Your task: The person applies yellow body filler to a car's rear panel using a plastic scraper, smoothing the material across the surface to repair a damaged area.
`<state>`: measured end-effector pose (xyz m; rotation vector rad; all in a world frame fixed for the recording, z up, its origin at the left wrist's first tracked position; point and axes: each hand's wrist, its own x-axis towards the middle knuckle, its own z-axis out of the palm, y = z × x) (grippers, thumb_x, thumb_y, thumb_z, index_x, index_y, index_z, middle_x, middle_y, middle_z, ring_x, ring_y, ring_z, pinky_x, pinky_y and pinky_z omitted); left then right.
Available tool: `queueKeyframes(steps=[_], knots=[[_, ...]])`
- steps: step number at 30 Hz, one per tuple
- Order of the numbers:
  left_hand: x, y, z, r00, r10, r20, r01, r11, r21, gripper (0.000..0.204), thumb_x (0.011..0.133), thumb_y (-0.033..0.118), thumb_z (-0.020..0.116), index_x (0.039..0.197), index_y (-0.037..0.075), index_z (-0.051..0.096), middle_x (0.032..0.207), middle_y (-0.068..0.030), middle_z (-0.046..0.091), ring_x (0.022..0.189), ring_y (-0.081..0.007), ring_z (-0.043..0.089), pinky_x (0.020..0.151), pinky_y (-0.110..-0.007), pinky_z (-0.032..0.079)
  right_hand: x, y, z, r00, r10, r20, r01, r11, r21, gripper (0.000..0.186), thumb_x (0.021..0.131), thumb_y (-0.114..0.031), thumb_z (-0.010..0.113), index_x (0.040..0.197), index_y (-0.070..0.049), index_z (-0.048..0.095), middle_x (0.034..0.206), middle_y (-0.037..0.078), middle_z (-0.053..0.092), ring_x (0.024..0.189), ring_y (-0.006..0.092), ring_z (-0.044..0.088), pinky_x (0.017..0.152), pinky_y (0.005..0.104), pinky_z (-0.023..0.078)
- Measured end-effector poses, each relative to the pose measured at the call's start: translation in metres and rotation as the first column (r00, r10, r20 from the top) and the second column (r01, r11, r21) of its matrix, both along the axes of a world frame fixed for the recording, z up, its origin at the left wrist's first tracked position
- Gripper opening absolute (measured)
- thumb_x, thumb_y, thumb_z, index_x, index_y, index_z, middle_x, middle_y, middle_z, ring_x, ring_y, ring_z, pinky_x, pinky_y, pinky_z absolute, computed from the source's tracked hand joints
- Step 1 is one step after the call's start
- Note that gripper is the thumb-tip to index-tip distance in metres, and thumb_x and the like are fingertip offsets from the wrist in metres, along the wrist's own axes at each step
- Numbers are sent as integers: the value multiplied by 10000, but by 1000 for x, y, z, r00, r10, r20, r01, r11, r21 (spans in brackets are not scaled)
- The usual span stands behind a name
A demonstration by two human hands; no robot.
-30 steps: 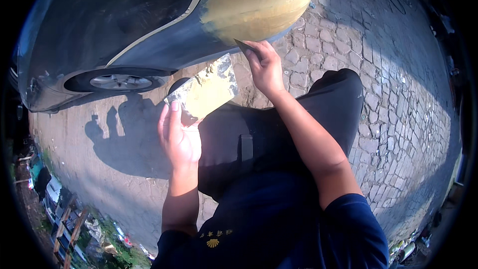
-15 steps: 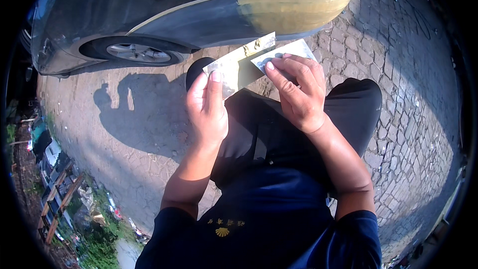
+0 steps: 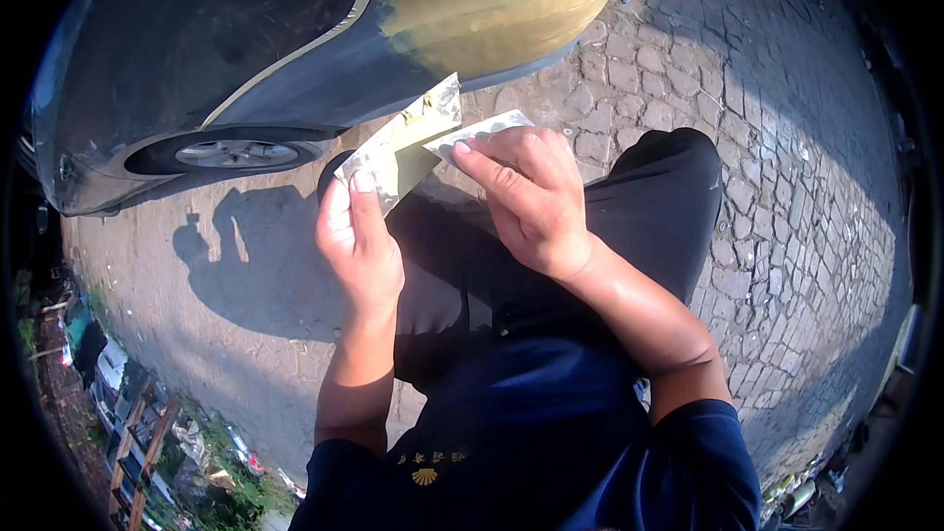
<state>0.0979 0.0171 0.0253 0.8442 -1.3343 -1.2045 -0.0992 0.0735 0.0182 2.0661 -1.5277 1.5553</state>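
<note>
My left hand (image 3: 362, 244) pinches one end of a pale, flat putty board (image 3: 401, 152) between thumb and fingers. Small dabs of yellowish putty sit near the board's far edge, and a shadow falls across its surface. In my right hand (image 3: 536, 199) is a flat putty scraper (image 3: 503, 121), its thin plate partly covered by the fingers. The scraper's left corner is close to the board's right side; whether they touch I cannot tell. Both pieces are above my knees, in front of a car body panel (image 3: 492, 5) with a broad patch of yellowish filler.
The dark car (image 3: 216, 29) stands at the far left, with its wheel (image 3: 236, 152) low beside my left knee. Stone paving (image 3: 678, 98) stretches to the right. Wooden slats (image 3: 138, 452), rubbish and green plants lie at the lower left.
Both hands and the car appear further left in the picture. The right hand has turned the scraper flatter, so less of its face shows, and its fingers are lower against the board.
</note>
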Motion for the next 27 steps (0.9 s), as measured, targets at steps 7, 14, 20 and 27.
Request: queueKeyframes(steps=[7,14,20,27], knots=[[-20,8,2,995,0,96,5,999,-50,281,1122,141,494,1204,-91,630,1141,-135,707,1055,-158,663,943,-313,516,-11,12,1,995,89,51,-93,992,90,490,739,68,724,1206,-75,753,1089,74,717,926,270,655,765,374,478],[-42,20,6,986,-39,164,61,989,-131,307,1123,145,486,1241,-104,622,1161,-137,705,1052,-159,663,948,-312,517,-33,7,1,991,26,134,-19,998,-57,477,756,81,712,1208,-68,753,1036,72,718,893,268,663,751,361,484],[-58,20,14,968,-129,216,153,983,-99,293,1123,120,482,1256,-101,621,1179,-122,697,1083,-151,652,978,-308,506,-69,13,6,979,-128,157,144,985,-92,435,801,114,689,1196,-58,749,1012,85,716,882,273,658,800,370,506],[-82,27,25,967,-142,211,172,977,-130,261,1110,94,500,1230,-97,632,1151,-112,701,1067,-137,644,962,-296,501,-93,24,8,982,-119,146,138,982,-129,469,768,109,712,1204,-60,753,998,64,711,875,257,653,760,363,487]])
